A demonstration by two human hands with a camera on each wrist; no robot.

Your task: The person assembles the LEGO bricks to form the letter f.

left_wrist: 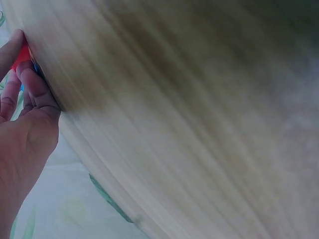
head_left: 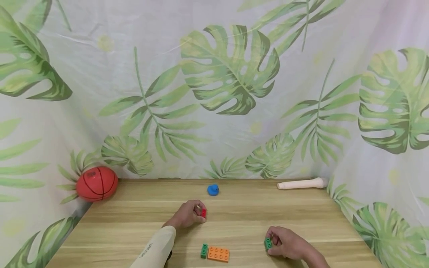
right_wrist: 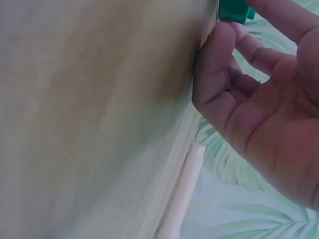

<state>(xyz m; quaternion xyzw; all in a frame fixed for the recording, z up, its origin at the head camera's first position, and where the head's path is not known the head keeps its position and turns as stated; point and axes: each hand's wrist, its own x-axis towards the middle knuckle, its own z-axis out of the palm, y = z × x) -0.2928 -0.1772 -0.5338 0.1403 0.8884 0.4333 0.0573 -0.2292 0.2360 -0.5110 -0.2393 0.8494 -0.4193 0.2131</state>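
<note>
In the head view my left hand [head_left: 188,214] pinches a small red toy brick [head_left: 203,213] between thumb and fingers, at the middle of the table. The same red brick [left_wrist: 22,56] shows partly behind the fingers in the left wrist view. Farther right, my right hand [head_left: 289,243] holds a green toy brick [head_left: 268,244] by its sides, low at the tabletop. Only a corner of that green brick [right_wrist: 233,10] appears at the top of the right wrist view. Between the hands, nearer the front, another green brick [head_left: 204,251] lies beside a larger orange brick [head_left: 218,254].
A blue toy duck [head_left: 212,190] stands at the back middle of the wooden table [head_left: 140,208]. At the back left corner sits a red ball [head_left: 97,184]. A pale microphone-shaped object [head_left: 301,184] lies at the back right, before a leaf-patterned cloth [head_left: 231,145].
</note>
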